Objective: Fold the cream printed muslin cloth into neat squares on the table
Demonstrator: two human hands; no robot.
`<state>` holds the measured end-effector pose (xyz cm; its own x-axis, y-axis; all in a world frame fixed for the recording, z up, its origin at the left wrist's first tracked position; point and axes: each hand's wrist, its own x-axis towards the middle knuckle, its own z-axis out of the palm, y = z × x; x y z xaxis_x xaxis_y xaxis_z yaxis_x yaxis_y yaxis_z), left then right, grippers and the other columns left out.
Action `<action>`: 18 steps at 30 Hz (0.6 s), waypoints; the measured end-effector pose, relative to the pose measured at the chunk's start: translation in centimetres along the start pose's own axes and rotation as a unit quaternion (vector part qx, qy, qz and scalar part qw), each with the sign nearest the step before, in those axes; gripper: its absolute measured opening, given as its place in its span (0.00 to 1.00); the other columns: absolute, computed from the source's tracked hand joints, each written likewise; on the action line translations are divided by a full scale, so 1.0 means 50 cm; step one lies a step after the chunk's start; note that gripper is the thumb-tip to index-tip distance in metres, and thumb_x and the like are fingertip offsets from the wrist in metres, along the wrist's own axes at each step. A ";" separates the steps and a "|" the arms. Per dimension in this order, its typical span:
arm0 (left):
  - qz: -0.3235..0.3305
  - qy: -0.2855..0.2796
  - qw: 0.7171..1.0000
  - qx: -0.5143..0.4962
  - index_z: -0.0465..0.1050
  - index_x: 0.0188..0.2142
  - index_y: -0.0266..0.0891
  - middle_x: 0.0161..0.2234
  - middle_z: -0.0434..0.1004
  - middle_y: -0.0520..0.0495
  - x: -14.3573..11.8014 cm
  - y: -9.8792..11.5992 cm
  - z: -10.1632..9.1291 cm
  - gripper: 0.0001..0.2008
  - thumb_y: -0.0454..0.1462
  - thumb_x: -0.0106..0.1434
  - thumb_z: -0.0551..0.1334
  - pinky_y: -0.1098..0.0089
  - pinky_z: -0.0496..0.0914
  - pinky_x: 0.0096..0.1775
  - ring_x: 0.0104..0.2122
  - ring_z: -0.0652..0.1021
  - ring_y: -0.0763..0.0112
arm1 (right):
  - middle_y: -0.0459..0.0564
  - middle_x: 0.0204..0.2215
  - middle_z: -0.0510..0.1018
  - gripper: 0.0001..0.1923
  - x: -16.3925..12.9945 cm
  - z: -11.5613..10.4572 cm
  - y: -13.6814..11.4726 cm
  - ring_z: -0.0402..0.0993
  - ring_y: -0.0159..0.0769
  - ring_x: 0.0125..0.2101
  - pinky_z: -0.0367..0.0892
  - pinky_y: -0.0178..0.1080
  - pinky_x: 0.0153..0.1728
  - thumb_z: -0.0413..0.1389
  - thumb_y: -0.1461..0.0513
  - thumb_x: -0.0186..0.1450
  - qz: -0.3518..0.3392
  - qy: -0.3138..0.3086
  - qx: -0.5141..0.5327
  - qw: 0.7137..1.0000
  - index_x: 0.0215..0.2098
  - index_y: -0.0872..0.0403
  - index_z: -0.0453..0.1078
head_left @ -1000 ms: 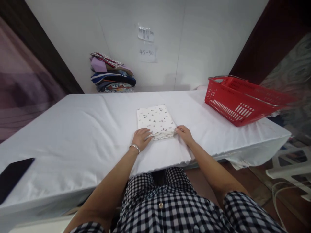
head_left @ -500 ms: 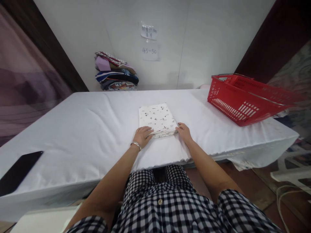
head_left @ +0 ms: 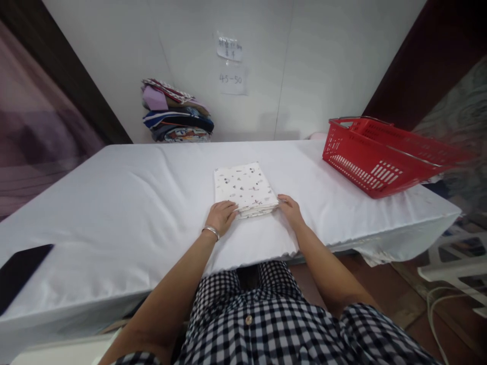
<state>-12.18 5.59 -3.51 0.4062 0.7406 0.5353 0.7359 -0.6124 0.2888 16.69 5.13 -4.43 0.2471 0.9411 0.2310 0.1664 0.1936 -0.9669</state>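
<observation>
Head: hands (head_left: 221, 216) flank folded cloth (head_left: 244, 188) (near edge).

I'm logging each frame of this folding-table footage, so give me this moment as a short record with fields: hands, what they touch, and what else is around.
left hand: left hand rests flat on the near left corner of the folded cloth; silver bracelet on the wrist
right hand: right hand touches the cloth's near right corner, fingers not closed around it
folded cloth: white with small dark print, lying flat on the white table
right of cloth: red basket, tilted
far edge: stack of folded clothes against the wall
near left edge: black phone
wall: paper note reading 45-50
</observation>
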 end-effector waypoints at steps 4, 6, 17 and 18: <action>-0.003 -0.002 1.000 -0.001 0.76 0.42 0.44 0.45 0.78 0.47 0.000 0.001 -0.004 0.15 0.43 0.66 0.53 0.53 0.66 0.50 0.48 0.74 0.60 | 0.51 0.47 0.75 0.14 -0.009 -0.005 -0.003 0.69 0.43 0.49 0.60 0.48 0.54 0.57 0.58 0.52 -0.025 -0.013 -0.030 0.999 0.36 0.52 0.73; -0.002 -0.002 1.000 -0.003 0.76 0.42 0.43 0.44 0.78 0.47 0.001 0.002 -0.006 0.15 0.43 0.66 0.53 0.54 0.66 0.50 0.47 0.74 0.60 | 0.52 0.47 0.75 0.14 -0.010 -0.004 -0.006 0.69 0.43 0.49 0.60 0.47 0.54 0.58 0.57 0.52 -0.034 -0.018 -0.042 0.998 0.36 0.52 0.73; -0.009 0.000 1.000 -0.019 0.76 0.41 0.44 0.43 0.78 0.46 0.004 0.001 -0.008 0.14 0.42 0.65 0.53 0.54 0.66 0.48 0.46 0.75 0.60 | 0.52 0.46 0.75 0.12 -0.007 -0.002 0.005 0.70 0.41 0.47 0.61 0.46 0.53 0.60 0.60 0.52 -0.059 -0.022 -0.050 0.997 0.36 0.51 0.75; -0.010 -0.001 1.000 -0.020 0.76 0.41 0.44 0.43 0.78 0.46 0.004 0.001 -0.008 0.14 0.42 0.65 0.53 0.54 0.66 0.48 0.46 0.75 0.60 | 0.52 0.46 0.75 0.12 -0.007 -0.002 0.005 0.70 0.41 0.47 0.61 0.46 0.53 0.60 0.60 0.52 -0.058 -0.024 -0.048 0.997 0.36 0.51 0.75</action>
<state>-12.28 5.59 -3.08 0.3928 0.7539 0.5266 0.7216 -0.6077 0.3317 16.73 4.83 -4.75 0.1753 0.9266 0.3328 0.2830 0.2763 -0.9184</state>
